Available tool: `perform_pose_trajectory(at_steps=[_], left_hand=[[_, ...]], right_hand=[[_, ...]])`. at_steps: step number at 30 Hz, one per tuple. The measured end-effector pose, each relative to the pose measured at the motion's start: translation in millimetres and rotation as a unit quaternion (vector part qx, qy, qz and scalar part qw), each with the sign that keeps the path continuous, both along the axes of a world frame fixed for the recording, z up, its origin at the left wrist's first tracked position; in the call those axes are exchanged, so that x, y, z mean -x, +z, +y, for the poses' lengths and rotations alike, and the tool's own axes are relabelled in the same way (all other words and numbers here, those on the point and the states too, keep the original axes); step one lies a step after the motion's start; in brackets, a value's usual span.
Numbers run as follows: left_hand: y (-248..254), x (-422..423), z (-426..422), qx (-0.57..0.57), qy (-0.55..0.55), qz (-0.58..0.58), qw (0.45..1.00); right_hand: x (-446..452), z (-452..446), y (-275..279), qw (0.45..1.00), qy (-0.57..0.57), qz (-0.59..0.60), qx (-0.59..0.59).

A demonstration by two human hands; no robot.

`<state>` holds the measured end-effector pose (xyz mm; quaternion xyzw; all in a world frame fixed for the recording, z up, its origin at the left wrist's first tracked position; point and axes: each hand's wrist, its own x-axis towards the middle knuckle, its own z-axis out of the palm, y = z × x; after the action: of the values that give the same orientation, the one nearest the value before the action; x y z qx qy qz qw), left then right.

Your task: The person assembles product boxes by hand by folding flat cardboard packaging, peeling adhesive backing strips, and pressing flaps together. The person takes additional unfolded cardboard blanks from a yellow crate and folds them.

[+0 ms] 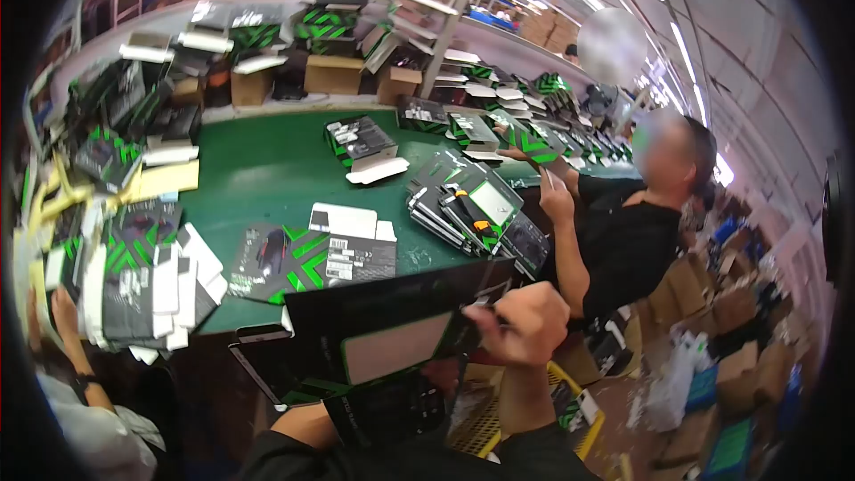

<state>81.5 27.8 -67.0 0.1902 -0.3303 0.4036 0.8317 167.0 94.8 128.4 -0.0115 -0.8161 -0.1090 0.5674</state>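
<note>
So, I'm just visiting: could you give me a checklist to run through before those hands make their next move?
1. Right hand at the carton: ok, it is by the right end of the black carton; its exact grip is blurred.
2. Left hand placed well: cannot tell, the carton hides it; only the left forearm shows.
3. Carton fully closed: not ok, flaps stick out at its left end.
4. Flat carton nearby: ok, it lies on the green table just beyond.
5. Co-worker's hand clear: ok, it is apart from the black carton.
</note>
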Motion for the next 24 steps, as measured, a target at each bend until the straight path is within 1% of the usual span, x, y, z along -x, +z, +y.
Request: perform_pose_trajectory(at_steps=[3, 5, 7, 9, 10, 11, 12, 14, 17, 19, 24], left_hand=[[-11, 7, 2, -0.040, 0.000, -0.029, 0.999], [-18, 15, 2, -0.064, 0.010, -0.039, 0.997], [-25, 31, 0, -0.091, 0.022, -0.047, 0.994], [-32, 50, -6, -0.115, 0.040, -0.052, 0.991], [-35, 60, -10, -0.123, 0.048, -0.050, 0.990], [-38, 69, -16, -0.125, 0.056, -0.054, 0.989], [-41, 79, -23, -0.123, 0.060, -0.053, 0.989], [-43, 95, -41, -0.096, 0.062, -0.051, 0.992], [-31, 102, -80, -0.002, 0.025, -0.060, 0.998], [-29, 98, -92, 0.044, 0.007, -0.044, 0.998], [-26, 102, -105, 0.093, -0.018, 0.001, 0.996]], right_hand=[[9, -22, -2, 0.995, 0.039, -0.081, -0.039], [7, -27, -8, 0.994, 0.063, -0.089, -0.031], [-3, -21, -23, 0.997, 0.002, -0.077, 0.008], [-13, -13, -46, 0.984, -0.121, -0.089, 0.093], [-17, -10, -57, 0.965, -0.188, -0.111, 0.147], [-20, -9, -66, 0.941, -0.229, -0.129, 0.213], [-21, -12, -73, 0.915, -0.240, -0.131, 0.295], [-18, -32, -83, 0.874, -0.211, -0.097, 0.427], [19, -69, -75, 0.928, -0.117, -0.020, 0.354], [49, -80, -63, 0.942, -0.049, 0.013, 0.332], [78, -77, -57, 0.946, -0.069, 0.007, 0.315]])
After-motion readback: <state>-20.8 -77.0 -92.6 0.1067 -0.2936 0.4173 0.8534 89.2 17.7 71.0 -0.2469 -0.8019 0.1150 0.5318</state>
